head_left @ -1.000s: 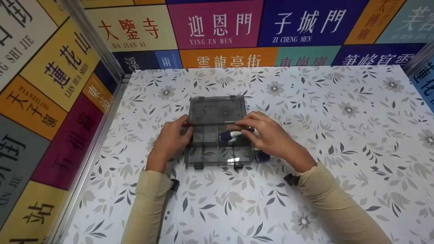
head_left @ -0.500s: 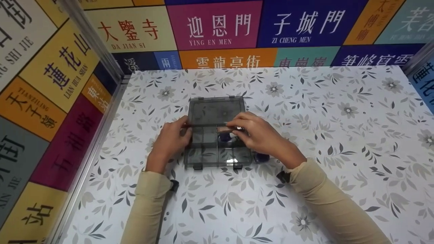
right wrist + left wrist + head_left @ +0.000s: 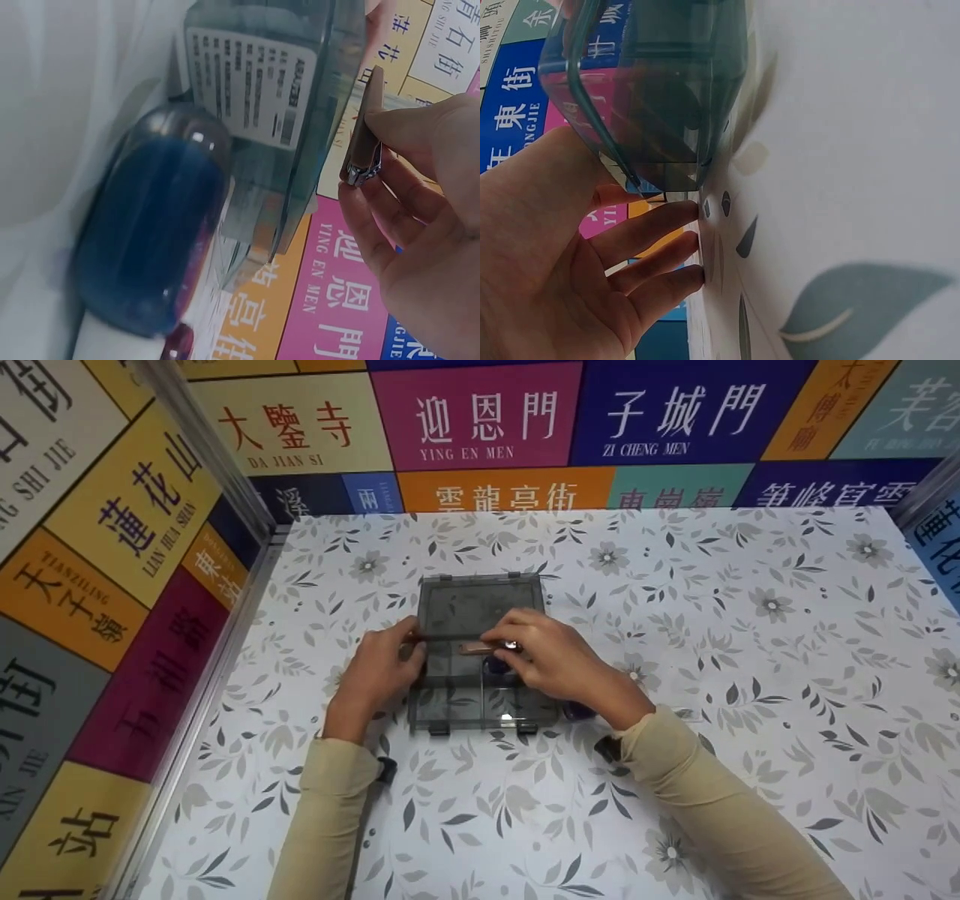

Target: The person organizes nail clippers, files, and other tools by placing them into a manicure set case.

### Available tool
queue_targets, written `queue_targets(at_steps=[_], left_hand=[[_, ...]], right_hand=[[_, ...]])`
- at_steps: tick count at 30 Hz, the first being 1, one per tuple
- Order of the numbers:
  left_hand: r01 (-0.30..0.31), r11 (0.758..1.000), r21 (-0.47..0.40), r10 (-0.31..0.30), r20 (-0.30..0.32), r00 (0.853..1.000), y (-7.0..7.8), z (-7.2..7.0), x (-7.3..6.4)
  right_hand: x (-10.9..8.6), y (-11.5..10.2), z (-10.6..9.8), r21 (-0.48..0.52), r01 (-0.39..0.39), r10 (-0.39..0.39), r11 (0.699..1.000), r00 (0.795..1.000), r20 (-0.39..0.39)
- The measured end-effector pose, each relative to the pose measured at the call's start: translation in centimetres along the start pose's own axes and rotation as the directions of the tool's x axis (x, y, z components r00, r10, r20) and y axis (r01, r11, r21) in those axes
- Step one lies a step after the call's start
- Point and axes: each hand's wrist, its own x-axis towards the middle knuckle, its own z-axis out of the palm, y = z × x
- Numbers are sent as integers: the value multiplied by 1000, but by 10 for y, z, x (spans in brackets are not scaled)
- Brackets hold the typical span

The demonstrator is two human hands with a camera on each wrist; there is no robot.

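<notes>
A smoky see-through divided box (image 3: 446, 706) lies on the table, its lid (image 3: 480, 604) folded back behind it. My right hand (image 3: 551, 652) pinches a rose-brown nail clipper (image 3: 476, 648) between thumb and fingers, above the box's rear compartments. In the right wrist view, the clipper (image 3: 365, 127) shows its metal end near the fingertips. My left hand (image 3: 379, 671) touches the box's left side; in the left wrist view, several fingers (image 3: 656, 225) reach out beside the box (image 3: 675, 97), tips at the tabletop. A dark purple bottle (image 3: 495, 664) lies in a right compartment, partly hidden.
Another dark bottle (image 3: 577, 710) lies right of the box, large and blue (image 3: 157, 225) in the right wrist view. A small clear object (image 3: 684, 712) shows beside the right sleeve. Printed wall panels (image 3: 480, 420) border the floral table (image 3: 750, 660) at back and sides.
My right hand has moved left with the nail clipper, from the right compartments toward the box's middle, covering more of the bottles. My left hand and the box have stayed in place.
</notes>
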Motion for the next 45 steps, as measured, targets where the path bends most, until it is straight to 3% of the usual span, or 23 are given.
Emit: queue_targets(at_steps=[24,45], left_hand=[[34,999,7,-35,13,999,1,-1,1],[5,1000,12,-5,-15,1000,-1,0,1]], right_hand=[[14,-15,18,25,73,-74,997,996,52],[24,-23,32,37,90,-93,995,993,72]])
